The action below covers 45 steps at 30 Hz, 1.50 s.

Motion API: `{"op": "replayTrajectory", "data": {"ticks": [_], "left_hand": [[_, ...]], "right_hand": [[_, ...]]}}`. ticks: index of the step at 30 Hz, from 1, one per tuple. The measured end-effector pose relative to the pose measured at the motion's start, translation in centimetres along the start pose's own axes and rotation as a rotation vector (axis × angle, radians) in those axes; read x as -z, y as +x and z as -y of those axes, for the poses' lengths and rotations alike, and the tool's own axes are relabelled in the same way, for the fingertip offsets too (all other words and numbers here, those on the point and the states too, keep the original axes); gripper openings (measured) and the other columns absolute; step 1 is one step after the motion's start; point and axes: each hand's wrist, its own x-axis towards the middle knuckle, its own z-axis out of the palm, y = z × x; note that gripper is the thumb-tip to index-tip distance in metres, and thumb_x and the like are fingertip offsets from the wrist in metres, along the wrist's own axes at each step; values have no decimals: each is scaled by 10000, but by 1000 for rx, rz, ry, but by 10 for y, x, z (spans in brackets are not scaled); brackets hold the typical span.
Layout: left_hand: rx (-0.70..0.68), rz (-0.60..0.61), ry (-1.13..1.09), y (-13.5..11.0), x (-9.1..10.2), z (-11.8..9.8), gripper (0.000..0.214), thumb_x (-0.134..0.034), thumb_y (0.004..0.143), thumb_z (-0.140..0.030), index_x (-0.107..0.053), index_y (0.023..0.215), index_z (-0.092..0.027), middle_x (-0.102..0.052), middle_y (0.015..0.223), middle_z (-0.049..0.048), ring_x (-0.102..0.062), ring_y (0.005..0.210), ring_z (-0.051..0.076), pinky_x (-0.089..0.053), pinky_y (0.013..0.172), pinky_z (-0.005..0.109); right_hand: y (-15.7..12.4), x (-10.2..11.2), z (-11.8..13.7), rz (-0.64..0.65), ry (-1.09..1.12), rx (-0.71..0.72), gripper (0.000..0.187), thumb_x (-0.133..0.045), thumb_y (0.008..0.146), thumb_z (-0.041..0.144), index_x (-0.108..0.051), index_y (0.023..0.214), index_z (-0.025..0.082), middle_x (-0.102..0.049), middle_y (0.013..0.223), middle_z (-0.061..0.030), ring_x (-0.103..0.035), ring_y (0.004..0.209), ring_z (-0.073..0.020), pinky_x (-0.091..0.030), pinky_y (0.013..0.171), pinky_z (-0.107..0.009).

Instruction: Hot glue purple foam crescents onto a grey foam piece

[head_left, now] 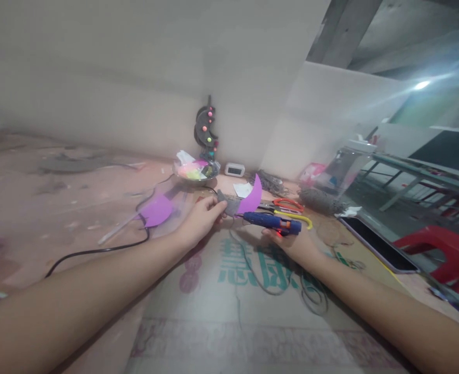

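My left hand point(204, 221) pinches the end of a crescent cut-out that is partly covered in grey yarn point(229, 203). Its uncovered purple tip point(256, 195) curves up to the right. In my right hand point(287, 241) is a blue glue gun point(270, 222) with a small red light glowing on it. The gun's nozzle points left and is close to the crescent's lower edge; I cannot tell whether they touch. A loose strand of grey yarn point(248, 262) trails down over the printed cardboard point(190, 322) beneath my hands.
Behind my hands lie orange-handled scissors point(289, 204), a small white digital clock point(234, 170) and a bowl of scraps point(196, 171). A decorated grey crescent point(205, 127) stands against the wall. Another purple cut-out point(157, 209) lies left near a black cable point(97, 251). At right are a yarn ball point(321, 200) and a phone point(377, 243).
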Motion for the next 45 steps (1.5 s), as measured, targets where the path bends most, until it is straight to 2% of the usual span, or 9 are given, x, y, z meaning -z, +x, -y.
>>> {"op": "replayTrajectory", "data": {"ticks": [6,13,18,26,36,45], "left_hand": [[-12,6,19,1,0,1,296,-600,788,-413,-473,663,-176,-543,569,-28,-471,494,91,-351,509,216],[-4,15,0,1,1,3,308,-610,797,-422,-480,670,-173,-538,581,-27,-475,513,90,-354,511,212],[12,12,-19,0,1,2,301,-611,799,-397,-469,660,-172,-535,573,-30,-463,501,82,-345,505,209],[8,10,8,0,0,1,300,-595,811,-389,-457,659,-171,-530,571,-30,-457,514,82,-345,520,211],[-6,28,52,1,3,3,316,-587,815,-420,-457,667,-173,-539,580,-31,-468,516,85,-345,529,221],[0,15,72,-1,1,-1,309,-582,816,-415,-456,668,-175,-553,587,-30,-483,517,86,-346,527,219]], "right_hand": [[1,-1,5,-67,84,-34,209,-686,690,422,-659,789,240,-732,749,-32,-695,714,-247,-579,653,-353],[1,2,9,-62,66,-16,183,-649,725,409,-654,782,235,-736,764,-39,-702,722,-249,-583,680,-382],[1,4,13,-72,28,-23,185,-662,717,408,-631,737,226,-721,703,-37,-692,654,-240,-581,625,-367],[2,1,3,-110,32,-33,210,-654,713,425,-648,729,216,-726,717,-48,-692,676,-247,-580,638,-380],[3,3,6,-102,-18,-92,216,-662,711,431,-638,662,222,-708,678,-52,-679,659,-254,-563,619,-387],[4,4,3,-148,-102,-47,259,-653,721,461,-632,638,217,-708,667,-60,-679,670,-257,-557,635,-379]]}}
